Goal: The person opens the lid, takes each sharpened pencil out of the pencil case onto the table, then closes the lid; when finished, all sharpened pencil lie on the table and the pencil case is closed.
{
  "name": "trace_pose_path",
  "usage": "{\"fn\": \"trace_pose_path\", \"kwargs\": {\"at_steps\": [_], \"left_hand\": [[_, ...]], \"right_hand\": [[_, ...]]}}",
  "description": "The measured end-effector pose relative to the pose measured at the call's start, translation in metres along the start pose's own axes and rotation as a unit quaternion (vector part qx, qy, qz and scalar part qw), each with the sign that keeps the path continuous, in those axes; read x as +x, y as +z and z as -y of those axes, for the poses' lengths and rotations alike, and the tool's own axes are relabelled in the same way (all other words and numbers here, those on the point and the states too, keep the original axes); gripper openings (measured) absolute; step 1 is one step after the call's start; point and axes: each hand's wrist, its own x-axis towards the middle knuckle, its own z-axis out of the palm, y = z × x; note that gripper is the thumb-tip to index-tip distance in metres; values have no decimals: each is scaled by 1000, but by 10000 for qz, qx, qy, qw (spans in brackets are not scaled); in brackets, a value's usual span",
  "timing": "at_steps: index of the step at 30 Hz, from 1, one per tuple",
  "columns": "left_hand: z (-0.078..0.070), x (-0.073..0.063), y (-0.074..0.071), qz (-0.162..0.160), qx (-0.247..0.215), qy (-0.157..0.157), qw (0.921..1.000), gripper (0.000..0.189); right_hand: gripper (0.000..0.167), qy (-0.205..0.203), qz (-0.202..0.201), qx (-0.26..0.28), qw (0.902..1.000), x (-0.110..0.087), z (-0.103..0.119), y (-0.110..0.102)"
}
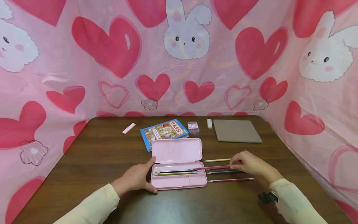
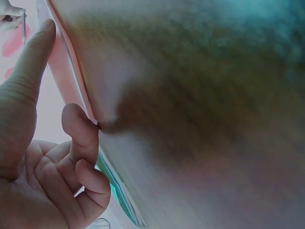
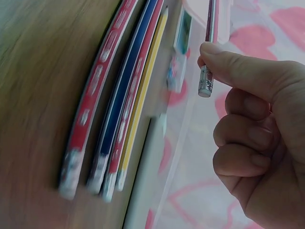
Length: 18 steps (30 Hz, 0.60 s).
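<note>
An opened pink pencil case (image 1: pixel 172 182) lies in the middle of the table, lid raised at the back. My left hand (image 1: pixel 135 177) holds its left end, thumb at the front corner and fingers toward the hinge. Inside, a dark pencil (image 1: pixel 174 171) and a yellow-green pencil (image 1: pixel 173 174) lie in the rear compartment. My right hand (image 1: pixel 250 163) pinches a red pencil (image 3: pixel 208 71) near its eraser end, and its front part reaches over the case. Below that hand, a yellow pencil (image 1: pixel 216 160), a blue pencil (image 1: pixel 223 172) and red pencils (image 3: pixel 90 86) lie on the table.
Behind the case sit a blue picture book (image 1: pixel 165 132) and a small clear box (image 1: pixel 193 127). A white block (image 1: pixel 209 123) and a flat taupe rectangle (image 1: pixel 237 130) are at the back right. A pale pink strip (image 1: pixel 129 128) lies back left. Printed cloth (image 1: pixel 223 68) surrounds the table.
</note>
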Motion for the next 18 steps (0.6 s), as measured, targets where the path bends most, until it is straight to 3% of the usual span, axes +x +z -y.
{"fn": "trace_pose_path", "kwargs": {"at_steps": [7,18], "left_hand": [[0,1,-1,-53,69,5,10000,123],[1,1,1,-36,42,-4,10000,123]], "right_hand": [[4,-118,-11,-116,9999,-18,-11,-6],[6,-28,351,851,9957,-44,-27,-5]]}}
